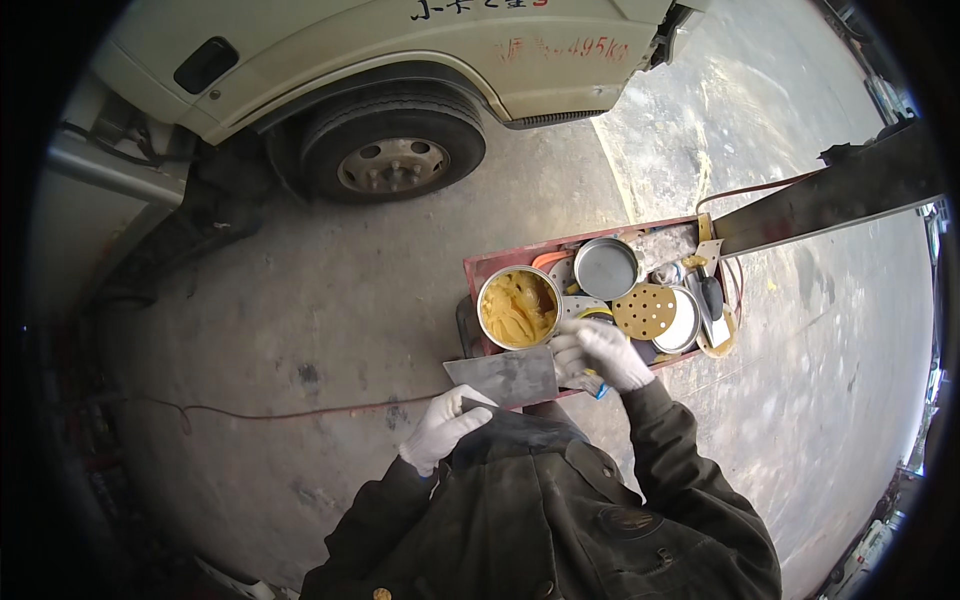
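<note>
While left hand (pixel 440 428) clamps grey plate (pixel 510 376) | right hand (pixel 607 353) curls beside open can (pixel 519 307) | grip: can't tell

Head-worn fisheye view, facing steeply down over a dark jacket (pixel 490 520), hands (pixel 437 432) near, truck (pixel 385 38) farther off

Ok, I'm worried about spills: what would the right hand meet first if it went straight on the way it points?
The right hand would probably meet the paste can first, though depth is unclear in this view.
</note>
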`<action>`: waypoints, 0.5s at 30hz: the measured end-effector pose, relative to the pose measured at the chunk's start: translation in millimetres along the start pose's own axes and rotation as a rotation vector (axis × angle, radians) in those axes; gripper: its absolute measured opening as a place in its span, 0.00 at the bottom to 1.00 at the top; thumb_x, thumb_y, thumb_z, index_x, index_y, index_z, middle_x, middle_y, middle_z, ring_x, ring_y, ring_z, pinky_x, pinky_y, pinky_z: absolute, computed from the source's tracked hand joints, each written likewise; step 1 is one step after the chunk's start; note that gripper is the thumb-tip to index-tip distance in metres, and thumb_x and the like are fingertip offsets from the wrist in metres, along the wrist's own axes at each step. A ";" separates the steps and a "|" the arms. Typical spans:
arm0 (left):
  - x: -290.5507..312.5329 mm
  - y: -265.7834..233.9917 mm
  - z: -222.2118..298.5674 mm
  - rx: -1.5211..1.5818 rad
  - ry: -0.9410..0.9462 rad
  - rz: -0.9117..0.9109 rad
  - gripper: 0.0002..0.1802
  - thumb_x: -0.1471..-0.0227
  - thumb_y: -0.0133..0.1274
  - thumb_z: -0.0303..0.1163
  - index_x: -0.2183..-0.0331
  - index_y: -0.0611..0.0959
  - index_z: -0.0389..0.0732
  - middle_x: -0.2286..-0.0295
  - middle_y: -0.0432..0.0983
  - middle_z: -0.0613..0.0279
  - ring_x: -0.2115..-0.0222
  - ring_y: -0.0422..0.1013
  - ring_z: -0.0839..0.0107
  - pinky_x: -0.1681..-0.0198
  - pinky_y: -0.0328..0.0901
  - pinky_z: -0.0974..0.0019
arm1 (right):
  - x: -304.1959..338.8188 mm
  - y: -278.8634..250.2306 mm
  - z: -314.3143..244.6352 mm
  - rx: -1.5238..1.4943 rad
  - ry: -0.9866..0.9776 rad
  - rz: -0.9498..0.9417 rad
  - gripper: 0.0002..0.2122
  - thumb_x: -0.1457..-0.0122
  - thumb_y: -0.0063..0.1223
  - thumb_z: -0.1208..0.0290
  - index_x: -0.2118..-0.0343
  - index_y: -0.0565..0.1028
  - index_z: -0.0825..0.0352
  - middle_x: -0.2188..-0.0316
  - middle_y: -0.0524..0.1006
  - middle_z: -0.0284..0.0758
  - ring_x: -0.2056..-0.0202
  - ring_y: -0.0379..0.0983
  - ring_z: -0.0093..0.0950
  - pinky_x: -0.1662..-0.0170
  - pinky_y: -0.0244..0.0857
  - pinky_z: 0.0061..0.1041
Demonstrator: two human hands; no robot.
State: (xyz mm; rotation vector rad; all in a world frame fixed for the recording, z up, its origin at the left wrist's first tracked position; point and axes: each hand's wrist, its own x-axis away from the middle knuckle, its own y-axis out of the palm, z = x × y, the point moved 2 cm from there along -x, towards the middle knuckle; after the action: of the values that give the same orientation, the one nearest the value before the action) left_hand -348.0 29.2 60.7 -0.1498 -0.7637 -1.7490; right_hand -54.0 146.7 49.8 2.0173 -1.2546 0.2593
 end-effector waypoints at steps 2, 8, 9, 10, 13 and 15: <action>-6.8 10.1 9.9 -0.014 -0.011 -0.060 0.09 0.36 0.57 0.28 0.57 0.81 0.32 0.61 0.83 0.60 0.60 0.77 0.77 0.50 0.70 0.68 | 1.3 24.8 19.6 0.170 0.006 -0.130 0.26 0.34 0.60 0.59 0.41 0.73 0.75 0.52 0.81 0.35 0.54 0.77 0.21 0.48 0.73 0.25; -13.6 -2.7 7.0 -0.054 0.001 -0.153 0.09 0.37 0.56 0.26 0.56 0.81 0.32 0.47 0.77 0.49 0.50 0.75 0.71 0.44 0.68 0.65 | 3.9 44.6 29.6 -0.034 0.047 -0.038 0.22 0.37 0.62 0.70 0.44 0.75 0.79 0.49 0.80 0.43 0.51 0.79 0.30 0.44 0.72 0.32; -14.6 -4.0 8.1 -0.066 0.046 -0.129 0.10 0.37 0.56 0.25 0.55 0.81 0.32 0.43 0.74 0.47 0.47 0.74 0.69 0.43 0.67 0.64 | 0.0 33.5 24.6 -0.035 0.006 0.013 0.19 0.37 0.61 0.72 0.46 0.76 0.79 0.51 0.81 0.43 0.53 0.80 0.30 0.47 0.75 0.31; -15.9 -5.3 7.9 -0.074 0.090 -0.102 0.10 0.38 0.56 0.25 0.55 0.81 0.32 0.40 0.70 0.45 0.45 0.72 0.68 0.41 0.66 0.63 | 1.2 37.2 2.0 -0.058 0.015 0.171 0.15 0.36 0.58 0.74 0.49 0.78 0.78 0.56 0.83 0.38 0.59 0.80 0.26 0.51 0.75 0.28; -33.4 -25.0 -22.6 -0.525 0.129 -0.031 0.11 0.40 0.57 0.29 0.57 0.83 0.34 0.33 0.60 0.45 0.39 0.68 0.58 0.38 0.63 0.60 | -34.8 8.8 -18.5 0.264 -0.128 0.341 0.13 0.38 0.54 0.77 0.54 0.80 0.78 0.62 0.84 0.37 0.62 0.81 0.24 0.56 0.76 0.26; -45.2 -22.8 -25.6 -0.961 0.188 0.035 0.12 0.42 0.59 0.35 0.61 0.83 0.36 0.32 0.57 0.47 0.40 0.67 0.49 0.38 0.63 0.56 | -63.5 8.9 -23.0 0.397 -0.133 0.427 0.12 0.40 0.56 0.76 0.58 0.82 0.78 0.67 0.85 0.37 0.65 0.81 0.24 0.59 0.76 0.26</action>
State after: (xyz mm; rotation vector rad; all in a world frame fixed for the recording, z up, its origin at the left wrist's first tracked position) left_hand -346.5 54.7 10.0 -0.6239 0.2634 -1.9312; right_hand -88.7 203.9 37.6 2.0929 -1.8333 0.6270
